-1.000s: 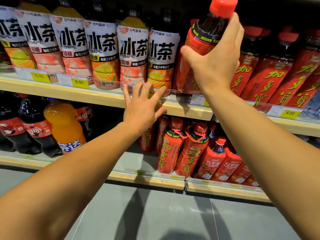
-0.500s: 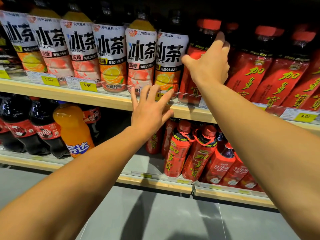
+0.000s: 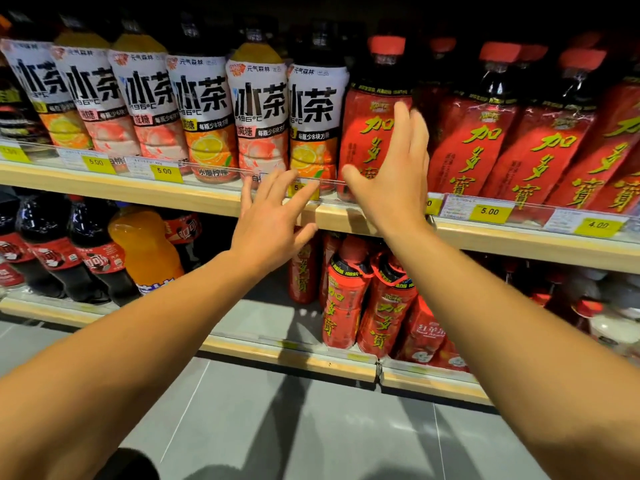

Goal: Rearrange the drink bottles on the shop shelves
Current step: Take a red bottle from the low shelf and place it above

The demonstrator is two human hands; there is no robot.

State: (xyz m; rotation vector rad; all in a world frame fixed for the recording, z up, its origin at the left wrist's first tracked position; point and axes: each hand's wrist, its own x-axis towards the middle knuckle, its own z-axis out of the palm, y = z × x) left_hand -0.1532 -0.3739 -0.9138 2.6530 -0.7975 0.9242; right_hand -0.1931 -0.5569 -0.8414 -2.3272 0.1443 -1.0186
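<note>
step: red bottle (image 3: 375,133) shelved, likely | right hand (image 3: 391,181) fingers spread, just before it | left hand (image 3: 273,220) splayed, empty | next: pick another bottle

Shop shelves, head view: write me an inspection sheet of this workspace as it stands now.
Surface: upper shelf with yellow price tags; lower shelf beneath it.
Job's things: red-label bottle upright at the left end of the red row, beside the white-label tea bottles; more red bottles crowded below.
Clutter: orange soda bottle among dark cola bottles on the lower shelf.
Grippers: left hand open, fingers spread at the upper shelf's edge; right hand open in front of the red-label bottle, contact unclear.
Cables: nothing seen.
Surroundings: grey tiled floor.
</note>
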